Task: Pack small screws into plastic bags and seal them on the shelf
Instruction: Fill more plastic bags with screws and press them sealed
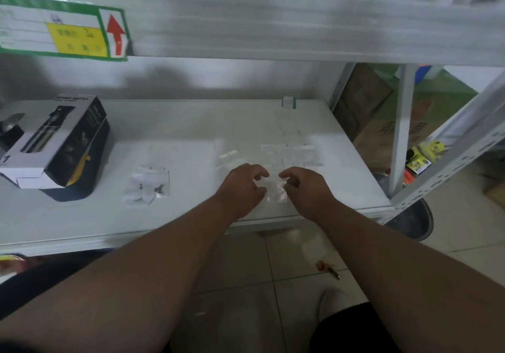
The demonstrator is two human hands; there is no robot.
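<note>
A small clear plastic bag (276, 188) lies near the front edge of the white shelf (191, 123). My left hand (243, 186) and my right hand (303, 186) pinch it from either side, fingers curled at its top. The image is blurred, so I cannot make out screws inside it. To the left, a second clear bag (149, 186) lies flat with several small screws and metal parts on or in it. More empty clear bags (291, 154) lie flat just behind my hands.
A black-and-white sport bottle box (58, 145) sits at the shelf's left. A small tag (289, 102) stands at the back wall. An upper shelf beam with a green label (62, 26) hangs overhead. Shelf uprights (401, 134), cardboard boxes and a tiled floor lie right.
</note>
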